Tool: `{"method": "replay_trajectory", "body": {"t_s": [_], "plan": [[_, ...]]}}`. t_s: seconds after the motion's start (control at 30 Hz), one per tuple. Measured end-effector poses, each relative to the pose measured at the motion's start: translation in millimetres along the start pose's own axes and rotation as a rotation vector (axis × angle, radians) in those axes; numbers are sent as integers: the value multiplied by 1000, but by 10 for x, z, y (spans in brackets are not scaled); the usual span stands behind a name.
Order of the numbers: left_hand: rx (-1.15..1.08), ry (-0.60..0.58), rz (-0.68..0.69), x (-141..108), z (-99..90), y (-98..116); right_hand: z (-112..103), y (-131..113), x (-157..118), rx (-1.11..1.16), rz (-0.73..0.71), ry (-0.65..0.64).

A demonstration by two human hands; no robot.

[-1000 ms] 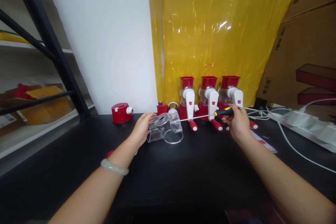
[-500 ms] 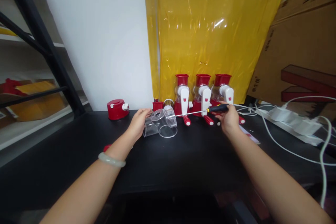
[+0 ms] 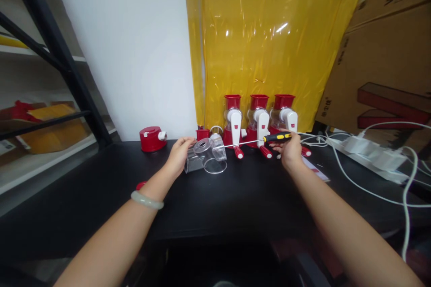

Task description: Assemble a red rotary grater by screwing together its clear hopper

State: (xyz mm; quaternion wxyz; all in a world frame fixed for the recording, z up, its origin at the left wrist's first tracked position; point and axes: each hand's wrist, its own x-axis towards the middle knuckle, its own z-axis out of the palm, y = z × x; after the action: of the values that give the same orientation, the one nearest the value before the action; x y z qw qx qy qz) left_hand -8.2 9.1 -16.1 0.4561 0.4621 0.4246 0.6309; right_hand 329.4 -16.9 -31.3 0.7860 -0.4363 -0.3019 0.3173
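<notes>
My left hand [image 3: 179, 156] is closed on the left side of a clear plastic housing [image 3: 206, 154], which lies tilted at the table's middle. A screwdriver [image 3: 278, 137] with a black and yellow handle is held in my right hand [image 3: 290, 149]. Its long shaft points left, and the tip meets the right part of the housing. Behind the housing are a small red part [image 3: 202, 134] and a metal drum [image 3: 216, 131]. Three red and white hand-cranked graters [image 3: 235, 121] stand in a row at the back.
A red round base [image 3: 152, 139] sits at the back left of the black table [image 3: 215, 206]. Another red piece [image 3: 140, 185] is partly hidden by my left forearm. White cables and a power strip [image 3: 373, 159] lie at the right, near a large cardboard box [image 3: 380, 54].
The screwdriver handle has turned, so more yellow shows on it. The view has shifted slightly; both hands keep nearly the same places, with the housing and screwdriver still held.
</notes>
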Motion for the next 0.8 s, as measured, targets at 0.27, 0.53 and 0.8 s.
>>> {"method": "replay_trajectory", "body": {"t_s": [0.27, 0.53, 0.8], "plan": [[7, -5, 27, -22, -3, -7, 44, 23, 5, -41, -22, 49], [18, -8, 42, 14, -8, -38, 16, 90, 7, -94, -73, 64], [66, -6, 59, 27, -23, -54, 12, 75, 34, -3, 34, 28]]}}
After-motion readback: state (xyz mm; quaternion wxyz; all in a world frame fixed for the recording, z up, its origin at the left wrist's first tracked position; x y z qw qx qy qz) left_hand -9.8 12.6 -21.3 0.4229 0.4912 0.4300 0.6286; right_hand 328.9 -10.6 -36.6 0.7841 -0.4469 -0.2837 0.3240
